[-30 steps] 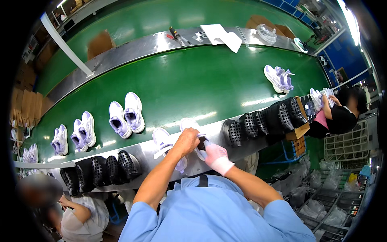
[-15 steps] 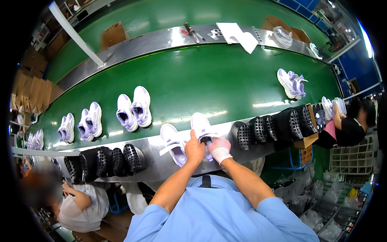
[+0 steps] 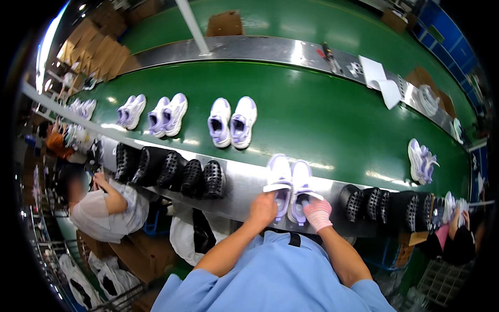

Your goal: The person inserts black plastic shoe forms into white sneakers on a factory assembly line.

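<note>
Both hands sit at the heels of a pair of white and lilac sneakers low in the middle of the frame. The bare left hand is curled against the heel of the left shoe, and the right hand, in a pink-and-white glove, is closed on the heel of the right shoe. The pair stands side by side, toes pointing up-frame, on the steel bench at the near edge of the green conveyor belt.

At far left, a seated person bends over their work. Right of them, black shoe moulds line the bench. Above, three more sneaker pairs ride the belt. Further right, another row of black moulds lies beside the right hand, and a lone pair rests near the belt's right edge.
</note>
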Tool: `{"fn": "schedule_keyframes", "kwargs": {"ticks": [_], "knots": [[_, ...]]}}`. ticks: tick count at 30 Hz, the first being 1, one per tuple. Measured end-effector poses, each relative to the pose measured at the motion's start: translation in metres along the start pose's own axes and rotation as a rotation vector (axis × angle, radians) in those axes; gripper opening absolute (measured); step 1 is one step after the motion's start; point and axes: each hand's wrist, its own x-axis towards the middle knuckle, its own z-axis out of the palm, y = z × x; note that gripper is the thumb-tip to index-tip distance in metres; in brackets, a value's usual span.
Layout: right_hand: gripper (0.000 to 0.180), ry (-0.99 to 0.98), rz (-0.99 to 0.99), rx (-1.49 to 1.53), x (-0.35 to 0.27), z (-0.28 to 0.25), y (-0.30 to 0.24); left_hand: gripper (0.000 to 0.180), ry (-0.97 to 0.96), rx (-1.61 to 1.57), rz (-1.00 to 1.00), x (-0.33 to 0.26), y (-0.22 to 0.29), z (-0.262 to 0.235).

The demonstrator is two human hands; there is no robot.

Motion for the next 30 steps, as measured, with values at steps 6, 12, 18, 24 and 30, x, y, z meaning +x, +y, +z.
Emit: {"fn": "schedule_keyframes", "kwargs": {"ticks": [6, 12, 18, 24, 30], "knots": [[0.060, -0.179, -0.017, -0.020, -0.037, -0.042, 0.011, 0.020, 0.286, 0.105, 0.137, -0.028, -0.011, -0.087], [0.038, -0.305, -0.128, 0.357, -0.077, -0.084, -0.022, 0.030, 0.878, 0.468, -0.221, -0.046, -0.088, -0.229], [0.037, -0.318, -0.301, 0.377, -0.076, -0.066, -0.068, 0.047, 0.689, 0.560, -0.216, -0.054, -0.145, -0.263], [0.044, -0.317, -0.287, 0.768, -0.069, -0.063, -0.109, 0.044, 0.878, 0.434, 0.058, -0.041, -0.032, -0.286], [0.038, -0.663, 0.010, 1.820, -0.072, -0.084, -0.167, 0.048, 0.448, -0.088, 0.537, -0.024, 0.040, -0.185]]}}
